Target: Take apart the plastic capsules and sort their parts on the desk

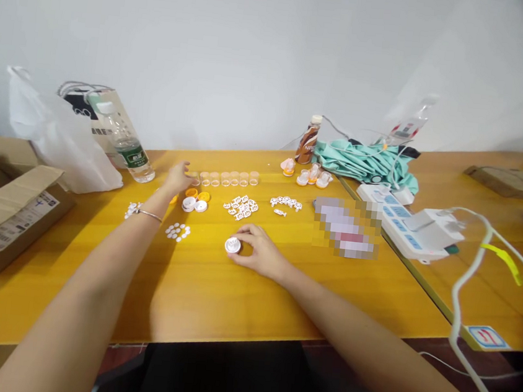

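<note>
At the left end of a row of clear plastic cups, my left hand has its thumb and fingers closed about the end cup. My right hand grips a round white cap by its side on the table; small white pieces show inside it. Between the hands are white and orange caps, partly behind my left wrist. White cut-out pieces lie in a loose pile, with more small white pieces to their right. White discs are spread near my left forearm.
An open cardboard box, a white bag and a water bottle stand left. Behind right are orange-based assembled pieces, a brown drink bottle and green cloth. A blurred flat object and power strip lie right.
</note>
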Demonstrator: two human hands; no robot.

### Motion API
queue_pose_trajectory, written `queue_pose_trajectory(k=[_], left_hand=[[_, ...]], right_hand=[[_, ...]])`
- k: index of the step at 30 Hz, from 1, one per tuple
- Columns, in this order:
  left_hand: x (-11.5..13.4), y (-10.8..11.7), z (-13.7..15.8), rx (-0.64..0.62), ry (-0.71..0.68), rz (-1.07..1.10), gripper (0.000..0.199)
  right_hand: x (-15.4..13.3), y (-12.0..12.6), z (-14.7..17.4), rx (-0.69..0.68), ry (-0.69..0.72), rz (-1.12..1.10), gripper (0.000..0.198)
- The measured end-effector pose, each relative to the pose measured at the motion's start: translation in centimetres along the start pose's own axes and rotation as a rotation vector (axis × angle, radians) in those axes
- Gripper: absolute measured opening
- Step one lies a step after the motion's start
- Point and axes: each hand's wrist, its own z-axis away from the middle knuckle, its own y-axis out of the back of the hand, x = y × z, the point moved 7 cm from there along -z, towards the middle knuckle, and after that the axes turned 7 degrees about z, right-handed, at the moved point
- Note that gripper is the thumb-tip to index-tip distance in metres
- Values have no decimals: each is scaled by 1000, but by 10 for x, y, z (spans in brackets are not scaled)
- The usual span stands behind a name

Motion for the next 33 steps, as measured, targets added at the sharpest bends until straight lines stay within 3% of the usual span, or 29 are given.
queue_pose_trajectory(k=[4,6,7,11,12,14,18,23,29,33], left_hand=[[16,18,19,183,-116,81,57],[35,27,48,264,-262,153,40],[47,27,67,245,-354,181,33],[96,-1,157,-215,-695,181,24],[103,-9,178,-329,-743,156,24],[108,-20,205,-428,-759,167,23],[101,-34,215,-417,-688,207,18],[96,-41,221,-286,-842,97,20],[86,-40,219,-207,-659,281,18],[95,-25,225,-63,-747,240,21]], right_hand=[[1,0,0,-2,-4,0,34],[2,1,-1,-1,-10,-5,37],[2,1,-1,-2,-13,-8,38],[1,1,-2,-8,-11,-27,32],[0,0,-2,-9,-5,-35,29],[0,0,-3,-11,8,-49,27],[1,-1,-2,-12,19,-45,25],[-1,-2,-2,-24,48,-17,23],[-1,-3,-3,-35,29,-11,23],[-1,-3,-3,-22,34,-17,26]])
